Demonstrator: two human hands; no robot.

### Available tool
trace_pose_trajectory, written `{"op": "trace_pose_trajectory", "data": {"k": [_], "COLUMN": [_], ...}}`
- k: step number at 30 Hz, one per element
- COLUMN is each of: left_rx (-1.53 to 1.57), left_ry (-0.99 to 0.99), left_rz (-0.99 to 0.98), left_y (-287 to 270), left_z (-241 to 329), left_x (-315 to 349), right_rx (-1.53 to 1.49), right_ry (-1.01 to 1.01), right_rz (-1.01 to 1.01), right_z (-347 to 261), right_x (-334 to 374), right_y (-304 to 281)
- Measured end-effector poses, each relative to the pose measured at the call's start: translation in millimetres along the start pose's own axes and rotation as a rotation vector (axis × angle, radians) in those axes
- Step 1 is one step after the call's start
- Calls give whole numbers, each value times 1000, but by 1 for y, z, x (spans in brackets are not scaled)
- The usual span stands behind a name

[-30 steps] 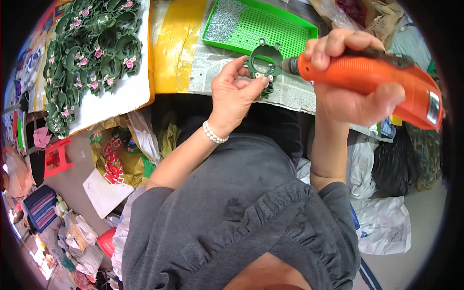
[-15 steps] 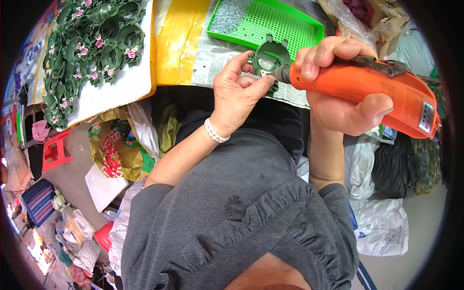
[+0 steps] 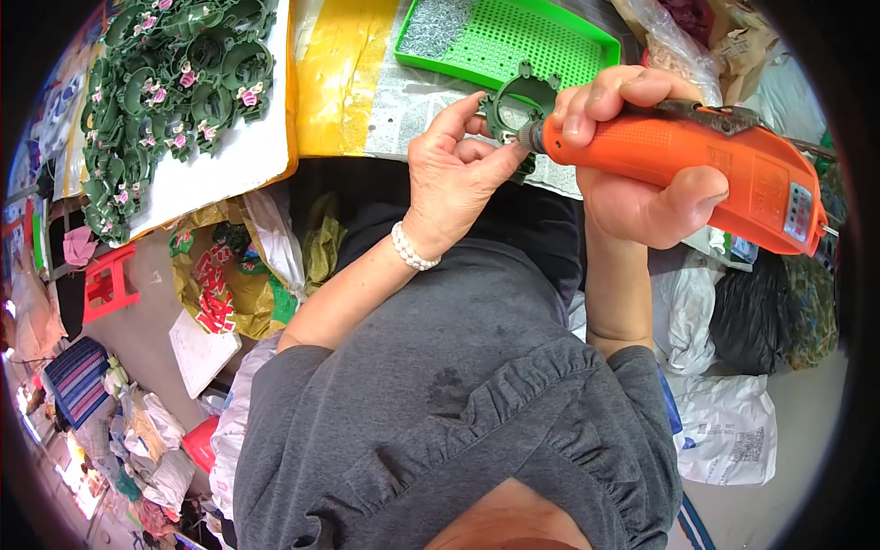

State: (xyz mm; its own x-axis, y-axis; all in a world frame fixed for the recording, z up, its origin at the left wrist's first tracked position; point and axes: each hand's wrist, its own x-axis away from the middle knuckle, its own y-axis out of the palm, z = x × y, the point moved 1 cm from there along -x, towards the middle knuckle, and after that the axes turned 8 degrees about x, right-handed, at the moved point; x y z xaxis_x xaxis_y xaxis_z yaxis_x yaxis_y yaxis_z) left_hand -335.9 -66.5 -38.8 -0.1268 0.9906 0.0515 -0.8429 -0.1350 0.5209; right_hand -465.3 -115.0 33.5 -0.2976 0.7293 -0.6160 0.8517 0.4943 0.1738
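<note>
Pinched between the thumb and fingers of my left hand (image 3: 458,170) is a dark green plastic ring (image 3: 530,90) with small tabs on its rim. My right hand (image 3: 632,156) is wrapped round an orange electric screwdriver (image 3: 687,156), held nearly level. Its tip meets the near side of the ring, close to my left thumb; the exact contact point is hidden. Behind the ring lies a bright green perforated tray (image 3: 522,46), with a heap of small silver screws (image 3: 435,27) at its left end.
Many similar green rings with pink flowers (image 3: 188,110) are piled on a white board (image 3: 243,151) at the left. Yellow tape (image 3: 339,82) and newspaper cover the table. Bags, including a black one (image 3: 752,312), lie below right. A red stool (image 3: 110,282) stands at lower left.
The screwdriver has shifted slightly left in my right hand, its tip still at the ring. The ring has tilted a little in my left hand.
</note>
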Motion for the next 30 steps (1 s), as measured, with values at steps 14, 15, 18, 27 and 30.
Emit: {"op": "trace_pose_trajectory", "data": {"k": [14,15,18,27,30], "left_rx": [78,89,72,-98,-132], "left_ry": [-63,-73,-80,114,313], "left_rz": [-7,-30,-36,32,215], "left_y": [-2,-1,-1,-46,-69], "left_z": [-1,-1,1,38,63], "left_x": [2,2,-1,28,47], "right_rx": [-96,-83,-51,914,477], "right_ry": [-5,-31,-31,62,219], "right_rz": [-160,-180,-121,201,434], "right_z": [-3,-7,-24,1,13], "right_x": [-6,-10,-19,-38,-44], "right_y": [4,2,-1,-41,-58]}}
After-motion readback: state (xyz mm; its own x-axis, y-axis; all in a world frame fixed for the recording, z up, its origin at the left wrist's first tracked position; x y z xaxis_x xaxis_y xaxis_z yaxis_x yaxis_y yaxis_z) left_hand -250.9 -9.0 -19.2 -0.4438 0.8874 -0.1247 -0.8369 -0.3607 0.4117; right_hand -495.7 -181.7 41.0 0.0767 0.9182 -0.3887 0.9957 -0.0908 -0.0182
